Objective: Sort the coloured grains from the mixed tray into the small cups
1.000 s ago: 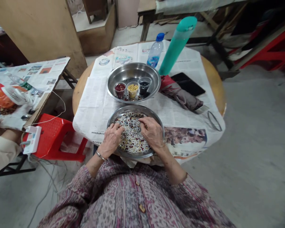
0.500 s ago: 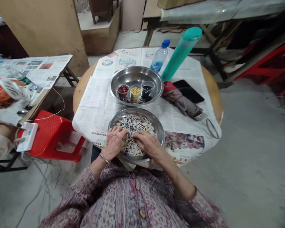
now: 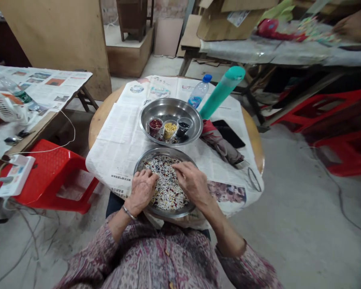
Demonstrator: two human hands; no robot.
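Observation:
In front of me a steel basin (image 3: 138, 161) holds white grains (image 3: 168, 196) mixed with red, yellow and black beans. My left hand (image 3: 142, 188) rests over its left side, fingers curled together at the grains; what they grip, if anything, is hidden. My right hand (image 3: 194, 182) is above the right part of the mix, thumb and fingertips pinched, and anything between them is too small to make out. Behind stands a larger steel basin (image 3: 171, 105) with three clear cups: red beans (image 3: 155, 125), yellow beans (image 3: 170, 129) and black beans (image 3: 183, 127). Loose beans lie beside the cups.
Newspaper (image 3: 111, 132) covers the round table. A water bottle (image 3: 199, 91), a green cylinder (image 3: 222, 92), a folded umbrella (image 3: 222, 148) and a black tablet-like object (image 3: 229, 133) lie beyond the basins. A red stool (image 3: 54, 172) with a power strip (image 3: 17, 176) stands left.
My right hand has lifted a little and moved up toward the far side of the grains, fingers pinched. My left hand stays at the left side. The view has shifted.

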